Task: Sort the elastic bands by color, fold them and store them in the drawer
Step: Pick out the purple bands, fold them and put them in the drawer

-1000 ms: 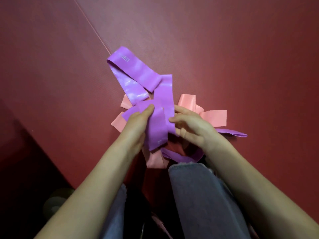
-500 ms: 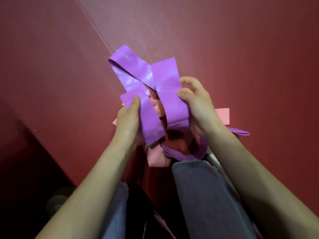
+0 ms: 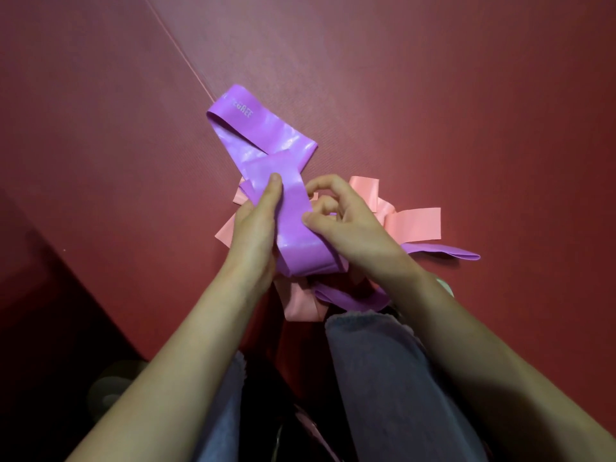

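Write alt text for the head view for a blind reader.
Two bare hands hold a folded purple elastic band above a red mat, the left hand gripping it, the right hand pinching its edge. Other purple bands and pink bands lie heaped beneath.

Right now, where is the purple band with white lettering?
In the head view, centre-left, the lettered purple band lies just beyond the left hand, at the mat seam.
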A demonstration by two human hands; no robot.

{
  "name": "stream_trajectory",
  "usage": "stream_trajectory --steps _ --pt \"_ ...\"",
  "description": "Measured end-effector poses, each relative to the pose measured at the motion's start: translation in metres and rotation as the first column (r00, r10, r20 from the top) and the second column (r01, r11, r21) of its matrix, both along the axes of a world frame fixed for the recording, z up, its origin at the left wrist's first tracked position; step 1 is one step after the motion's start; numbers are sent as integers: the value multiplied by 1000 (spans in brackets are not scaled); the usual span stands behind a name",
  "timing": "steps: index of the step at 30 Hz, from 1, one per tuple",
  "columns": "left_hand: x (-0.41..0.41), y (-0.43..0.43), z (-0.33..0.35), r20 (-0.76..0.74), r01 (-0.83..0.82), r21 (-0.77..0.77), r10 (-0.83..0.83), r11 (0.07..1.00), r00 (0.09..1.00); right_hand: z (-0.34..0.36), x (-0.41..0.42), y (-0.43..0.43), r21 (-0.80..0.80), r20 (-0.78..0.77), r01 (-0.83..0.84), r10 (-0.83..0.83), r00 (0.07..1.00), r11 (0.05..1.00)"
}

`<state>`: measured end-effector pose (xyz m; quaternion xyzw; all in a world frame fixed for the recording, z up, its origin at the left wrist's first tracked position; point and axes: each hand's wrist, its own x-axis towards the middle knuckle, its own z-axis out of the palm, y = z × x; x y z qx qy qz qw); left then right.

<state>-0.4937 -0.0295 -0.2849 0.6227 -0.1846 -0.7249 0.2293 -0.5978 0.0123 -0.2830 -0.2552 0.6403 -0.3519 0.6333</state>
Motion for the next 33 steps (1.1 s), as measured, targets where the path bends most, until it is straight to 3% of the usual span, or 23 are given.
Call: stream_trajectory --steps 8,12,15,18,21,22,24,26,28,29,30,31,32,33 --pt "1 -4 5 -56 -68 -11 67 998 996 -6 3 4 -26 70 3 -1 998 1000" --pt "3 -8 10 -52 -80 -50 78 996 996 -8 1 8 62 99 47 -53 994 997" --pt "8 -20 14 -51 -139 -100 134 985 990 -9 -6 18 87 -10 -171 173 985 981" --pt "11 -27 20 -66 -150 -135 142 979 988 -11 -6 27 157 -212 -451 476 853 879" --pt "10 -24 23 -36 -83 -170 78 982 996 -14 1 24 199 -301 -532 568 766 823" --pt "10 -23 23 -27 -55 -181 51 982 998 -14 3 22 187 -224 -520 551 804 834" --pt "10 -24 25 -20 -18 -200 14 980 1000 -11 8 20 161 121 -457 442 889 875" --pt "11 -29 26 -12 8 -218 -11 976 1000 -8 11 21 161 423 -391 294 857 906" --pt "13 -33 26 0 33 -231 -34 972 999 -6 10 21 192 518 -351 209 829 916" --pt "14 -33 25 6 42 -231 -42 972 999 -9 8 20 206 451 -367 245 858 907" --pt "15 -33 23 14 50 -227 -48 973 999 -12 6 17 225 279 -412 346 896 883" --pt "16 -31 21 27 63 -222 -58 973 998 -18 3 15 243 15 -446 456 890 861" --pt "16 -29 19 45 86 -213 -78 973 996 -24 0 12 242 -220 -431 482 848 869" --pt "17 -25 16 58 110 -198 -101 974 993 -29 -2 9 204 -358 -330 384 851 922"
